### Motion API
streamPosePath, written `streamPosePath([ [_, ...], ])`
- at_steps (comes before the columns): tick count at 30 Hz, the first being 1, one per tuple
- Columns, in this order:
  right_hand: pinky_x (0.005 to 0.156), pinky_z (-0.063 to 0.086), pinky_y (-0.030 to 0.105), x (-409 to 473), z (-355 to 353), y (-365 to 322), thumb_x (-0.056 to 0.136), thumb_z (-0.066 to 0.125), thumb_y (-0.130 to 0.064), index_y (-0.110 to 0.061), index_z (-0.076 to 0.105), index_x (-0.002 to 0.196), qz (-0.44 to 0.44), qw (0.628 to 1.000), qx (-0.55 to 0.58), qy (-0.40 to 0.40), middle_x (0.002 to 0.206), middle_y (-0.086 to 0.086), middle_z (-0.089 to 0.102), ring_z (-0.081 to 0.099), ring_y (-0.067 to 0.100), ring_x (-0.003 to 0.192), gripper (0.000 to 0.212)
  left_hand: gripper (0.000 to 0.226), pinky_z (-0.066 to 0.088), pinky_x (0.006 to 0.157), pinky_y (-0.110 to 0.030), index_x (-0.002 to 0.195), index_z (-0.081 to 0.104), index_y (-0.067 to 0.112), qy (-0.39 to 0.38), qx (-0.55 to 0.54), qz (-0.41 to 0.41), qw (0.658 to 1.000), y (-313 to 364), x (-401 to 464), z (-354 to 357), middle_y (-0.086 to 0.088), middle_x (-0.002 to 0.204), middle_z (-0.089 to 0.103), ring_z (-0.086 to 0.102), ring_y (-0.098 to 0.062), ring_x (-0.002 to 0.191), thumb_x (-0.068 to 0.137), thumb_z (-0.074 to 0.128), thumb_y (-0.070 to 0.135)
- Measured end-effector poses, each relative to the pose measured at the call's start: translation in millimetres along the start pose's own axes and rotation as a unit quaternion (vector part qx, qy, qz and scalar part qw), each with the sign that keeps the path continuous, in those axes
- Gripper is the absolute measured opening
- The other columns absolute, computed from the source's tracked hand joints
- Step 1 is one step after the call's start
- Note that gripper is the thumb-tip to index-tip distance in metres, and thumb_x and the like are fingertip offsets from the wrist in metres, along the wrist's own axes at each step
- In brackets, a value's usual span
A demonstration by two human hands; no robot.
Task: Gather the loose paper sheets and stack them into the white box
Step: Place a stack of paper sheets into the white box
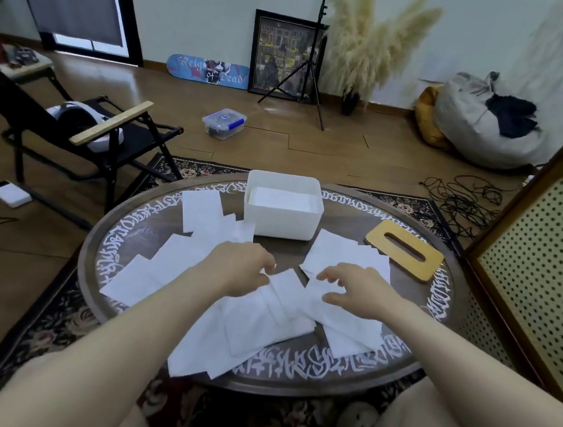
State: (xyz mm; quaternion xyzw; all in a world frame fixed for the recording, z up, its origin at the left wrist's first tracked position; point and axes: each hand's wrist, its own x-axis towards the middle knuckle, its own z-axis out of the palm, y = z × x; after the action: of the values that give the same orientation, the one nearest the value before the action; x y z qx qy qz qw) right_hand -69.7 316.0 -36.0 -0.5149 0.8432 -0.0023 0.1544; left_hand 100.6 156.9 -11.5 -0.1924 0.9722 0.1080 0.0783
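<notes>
Several loose white paper sheets lie scattered and overlapping across a round dark table. The white box stands at the table's far middle, with white sheets stacked inside it. My left hand hovers over the middle sheets with its fingers curled down, pinching the edge of one sheet. Just right of it, my right hand is spread with relaxed, slightly bent fingers, touching the sheets below. More sheets lie to the left and beside the box on the right.
A wooden lid with an oval slot lies on the table right of the box. A folding chair stands at the left, a perforated cabinet at the right. Cables, a plastic container and a tripod are on the floor beyond.
</notes>
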Motion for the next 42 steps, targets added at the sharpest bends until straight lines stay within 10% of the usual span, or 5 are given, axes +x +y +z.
streamPosePath([
  [7, 0.094, 0.036, 0.037, -24, 37, 3, 0.09, 0.053, -0.048, -0.022, 0.045, 0.133, 0.024, 0.987, -0.154, -0.026, 0.126, 0.003, 0.049, 0.047, 0.024, 0.117, 0.051, 0.03, 0.039, 0.09, -0.031, 0.125, 0.056, 0.024, -0.019, 0.067, 0.009, 0.998, 14, -20, 23, 0.003, 0.131, 0.054, 0.054, -0.02, 0.114, 0.1, 0.042, 0.033],
  [15, 0.041, 0.014, 0.025, -20, 64, -1, 0.045, 0.086, -0.03, -0.018, 0.047, 0.061, -0.013, 0.967, -0.21, 0.144, 0.058, 0.0, 0.047, 0.035, 0.018, 0.046, 0.044, 0.033, 0.039, 0.096, -0.032, 0.129, 0.054, 0.025, -0.063, 0.038, -0.017, 0.997, 2, -20, 42, 0.002, 0.134, 0.054, 0.052, -0.018, 0.119, 0.1, 0.043, 0.035],
  [19, 0.069, 0.043, 0.03, -19, 58, 4, 0.095, 0.05, -0.04, -0.02, 0.058, 0.098, 0.033, 0.985, -0.101, 0.133, 0.096, -0.002, 0.059, 0.056, 0.018, 0.087, 0.023, 0.034, 0.043, 0.095, -0.032, 0.129, 0.054, 0.027, -0.079, 0.008, -0.028, 0.996, -1, -17, 45, 0.002, 0.134, 0.054, 0.053, -0.018, 0.119, 0.099, 0.045, 0.038],
  [36, 0.058, 0.04, 0.026, -12, 38, 8, 0.091, 0.061, -0.025, -0.02, 0.062, 0.08, 0.133, 0.967, 0.171, 0.132, 0.077, -0.009, 0.063, 0.058, 0.012, 0.075, 0.012, 0.034, 0.042, 0.093, -0.03, 0.128, 0.054, 0.028, -0.085, -0.032, -0.047, 0.995, 1, -16, 51, 0.004, 0.129, 0.056, 0.052, -0.016, 0.117, 0.098, 0.046, 0.041],
  [42, 0.063, 0.043, 0.025, -16, 17, -6, 0.092, 0.061, -0.014, -0.014, 0.061, 0.078, 0.119, 0.828, 0.53, 0.141, 0.074, 0.004, 0.064, 0.054, 0.015, 0.066, 0.014, 0.041, 0.048, 0.094, -0.034, 0.127, 0.055, 0.023, -0.007, -0.329, -0.098, 0.939, 8, -10, 53, 0.003, 0.117, 0.063, 0.059, -0.014, 0.107, 0.091, 0.056, 0.042],
])
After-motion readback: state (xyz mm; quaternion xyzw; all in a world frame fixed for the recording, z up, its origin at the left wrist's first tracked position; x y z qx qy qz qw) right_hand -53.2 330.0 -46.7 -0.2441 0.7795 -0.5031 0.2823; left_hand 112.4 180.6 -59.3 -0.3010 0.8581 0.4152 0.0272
